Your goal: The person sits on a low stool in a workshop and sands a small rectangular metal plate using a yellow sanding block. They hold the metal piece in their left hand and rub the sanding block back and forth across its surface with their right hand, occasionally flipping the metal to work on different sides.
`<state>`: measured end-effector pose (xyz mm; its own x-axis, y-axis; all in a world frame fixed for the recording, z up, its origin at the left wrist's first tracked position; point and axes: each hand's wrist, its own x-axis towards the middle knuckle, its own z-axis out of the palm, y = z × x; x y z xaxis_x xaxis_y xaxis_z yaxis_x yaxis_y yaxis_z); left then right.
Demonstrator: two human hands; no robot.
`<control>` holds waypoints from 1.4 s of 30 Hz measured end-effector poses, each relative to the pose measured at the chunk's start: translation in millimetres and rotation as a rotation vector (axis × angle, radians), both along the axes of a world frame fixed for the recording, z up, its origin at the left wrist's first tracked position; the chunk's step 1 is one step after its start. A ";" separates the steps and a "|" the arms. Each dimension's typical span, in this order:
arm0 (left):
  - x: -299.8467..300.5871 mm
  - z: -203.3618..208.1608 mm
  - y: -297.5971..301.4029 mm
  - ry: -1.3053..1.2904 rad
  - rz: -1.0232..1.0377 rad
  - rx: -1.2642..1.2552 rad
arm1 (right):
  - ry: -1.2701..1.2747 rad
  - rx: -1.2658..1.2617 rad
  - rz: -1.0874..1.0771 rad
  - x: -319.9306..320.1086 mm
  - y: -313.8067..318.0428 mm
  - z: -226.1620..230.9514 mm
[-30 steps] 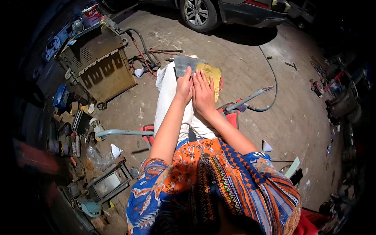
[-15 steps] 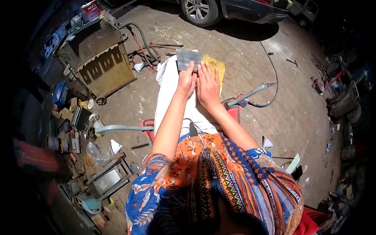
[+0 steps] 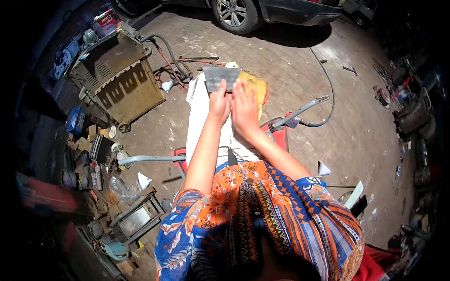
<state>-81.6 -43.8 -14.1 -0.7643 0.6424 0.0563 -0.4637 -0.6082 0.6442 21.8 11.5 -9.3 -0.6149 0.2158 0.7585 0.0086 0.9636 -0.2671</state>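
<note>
My left hand (image 3: 219,107) holds a flat grey plate (image 3: 220,77) by its near edge, thumb on top and the other fingers mostly hidden. Beside it my right hand (image 3: 245,110) lies with its fingers stretched out, pressed flat over a yellow sheet (image 3: 253,89) with dark print that looks like sandpaper backing. The sheet adjoins the plate's right side and is smeared by motion; whether it overlaps the plate I cannot tell. Both hands are over the white cloth (image 3: 197,126) spread across my lap. My right thumb is hidden.
A yellowish, dusty machine (image 3: 124,86) with cables stands at the left. Grey metal tubes (image 3: 145,159) reach out on both sides of my lap, by red padding (image 3: 279,133). Tools and scraps clutter the left floor. A car wheel (image 3: 234,14) is ahead; a hose (image 3: 330,93) curves at the right.
The grey plate and both hands have shifted slightly left and toward me. The yellow sheet has moved with them and is blurred now.
</note>
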 end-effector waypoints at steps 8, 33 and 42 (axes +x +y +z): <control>4.5 4.9 -1.0 0.069 0.004 0.038 | -0.007 0.014 -0.028 -1.6 6.3 10.9; -1.7 -1.7 -10.1 0.026 -0.118 -0.097 | -0.115 0.015 0.117 10.3 -11.7 9.0; 0.1 -2.8 -2.0 0.037 -0.108 0.082 | -0.052 0.041 0.041 8.2 -2.8 14.6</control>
<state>-81.5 -45.8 -16.9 -0.6874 0.7129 0.1390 -0.5061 -0.6074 0.6122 29.9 8.7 5.3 -0.6614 0.1590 0.7330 -0.0186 0.9735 -0.2279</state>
